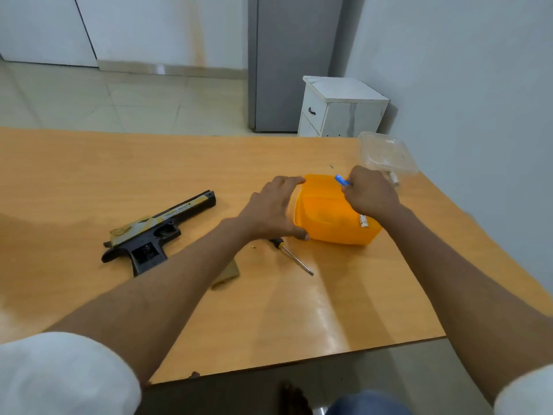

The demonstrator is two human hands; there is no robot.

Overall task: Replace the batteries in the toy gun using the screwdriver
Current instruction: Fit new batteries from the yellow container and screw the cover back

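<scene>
A: With the scene read from the head view: right hand (372, 194) raised over the orange container (332, 211), fingers (348, 187) pinching a blue battery (342, 179). Left hand (275, 209) spread against the container's left side, fingers straight, steadying rather than gripping.

B: And the toy gun (155, 232)?

A: Flat on the tabletop (89, 169), well to the left of both hands. Long axis diagonal: muzzle toward the far right, grip toward the near left edge. Dark opening visible in the grip, judged to be the open battery bay. Tan piece (229, 272), probably the bay cover, beside the grip, partly hidden under the left forearm.

B: Relation governing the coming move?

A: Battery up and right of the bay; left hand nearer the gun, right hand farther but loaded. Probable path: leftward and toward the body, across the container. Battery axis now slanted, blue end up and away; likely needs turning to match the bay.

B: Screwdriver (294, 257)?

A: Just before the container, handle under the left thumb side, tip pointing near-right. Small screw-like speck (253, 247) just left of it; identity uncertain.

B: Elsewhere?

A: Clear plastic box (389, 154) at the far right corner; white battery (363, 221) on the container's right edge.
</scene>
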